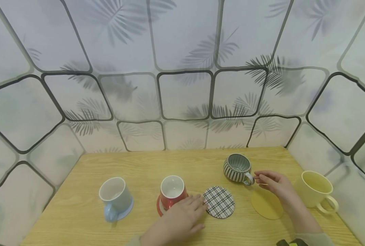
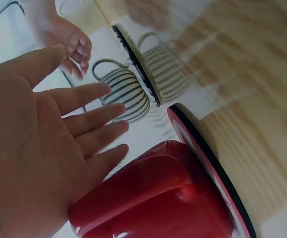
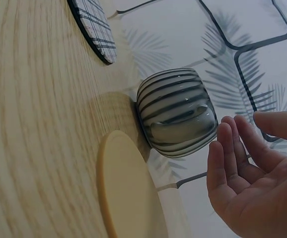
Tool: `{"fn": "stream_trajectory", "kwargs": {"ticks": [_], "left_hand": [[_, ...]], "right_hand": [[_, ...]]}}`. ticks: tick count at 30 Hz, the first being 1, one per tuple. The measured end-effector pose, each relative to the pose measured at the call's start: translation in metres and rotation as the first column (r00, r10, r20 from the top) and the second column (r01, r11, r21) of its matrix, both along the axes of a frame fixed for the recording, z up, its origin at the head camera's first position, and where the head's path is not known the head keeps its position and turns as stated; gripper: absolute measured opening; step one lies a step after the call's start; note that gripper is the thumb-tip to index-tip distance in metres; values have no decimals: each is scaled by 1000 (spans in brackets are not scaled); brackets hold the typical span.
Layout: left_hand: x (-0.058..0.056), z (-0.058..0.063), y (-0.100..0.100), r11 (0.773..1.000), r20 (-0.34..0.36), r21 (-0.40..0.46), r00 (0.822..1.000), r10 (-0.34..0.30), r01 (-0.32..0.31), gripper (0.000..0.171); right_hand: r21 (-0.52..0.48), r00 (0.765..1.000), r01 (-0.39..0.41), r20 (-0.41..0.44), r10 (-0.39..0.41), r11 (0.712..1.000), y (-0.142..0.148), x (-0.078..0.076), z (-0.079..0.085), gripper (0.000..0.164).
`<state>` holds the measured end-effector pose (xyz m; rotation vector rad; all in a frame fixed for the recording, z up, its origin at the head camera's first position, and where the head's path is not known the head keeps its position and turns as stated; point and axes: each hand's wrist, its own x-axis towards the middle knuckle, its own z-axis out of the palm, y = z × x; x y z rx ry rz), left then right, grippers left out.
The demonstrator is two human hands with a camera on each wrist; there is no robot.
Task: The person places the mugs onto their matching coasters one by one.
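Note:
My left hand (image 1: 182,215), fingers extended, is beside the red mug (image 1: 172,192), which stands on a red-rimmed coaster (image 1: 159,206). The left wrist view has the palm facing the camera and nothing held in it. My right hand (image 1: 276,186), fingers slightly bent, is by the handle (image 1: 249,179) of a round striped cup (image 1: 236,167). In the right wrist view a gap shows between thumb and fingers, with the striped cup (image 3: 176,111) just past the fingertips. That cup stands directly on the table. Between the hands lies a plaid coaster (image 1: 219,202).
On the left, a pale blue mug (image 1: 116,194) stands on a blue coaster (image 1: 127,210). A yellow coaster (image 1: 266,205) lies under the right forearm's inner side, and a yellow mug (image 1: 312,189) stands at the far right. Patterned walls (image 1: 185,136) border the wooden table (image 1: 145,164).

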<state>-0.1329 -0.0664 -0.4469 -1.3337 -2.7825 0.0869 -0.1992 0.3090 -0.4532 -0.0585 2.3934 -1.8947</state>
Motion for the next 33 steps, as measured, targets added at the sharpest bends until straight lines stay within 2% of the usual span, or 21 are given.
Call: {"fn": "stream_trajectory", "kwargs": {"ticks": [4,7,13,19,26,33], "left_hand": [[-2,-11,3,1000,-76,-8,997,9,-9,61],[-2,-15,7,999,-116,-48,993,14,-19,64],[-5,-14,15,994,-84,-87,995,56,-63,68],[-11,-14,22,988,7,-96,992,122,-121,70],[-18,-17,31,981,-37,-132,989,140,-144,73],[-23,-14,39,968,-13,-188,986,165,-164,73]], "right_hand": [[10,1000,4,12,-4,1000,0,-2,-2,30],[22,1000,5,21,-6,1000,1,-3,-4,37],[21,999,15,45,-16,1000,3,-7,-9,38],[-64,998,21,56,-17,998,6,-8,-12,21],[-122,998,16,65,-8,992,8,-11,-18,25],[-130,996,18,93,-6,991,7,-15,-22,25]]}}
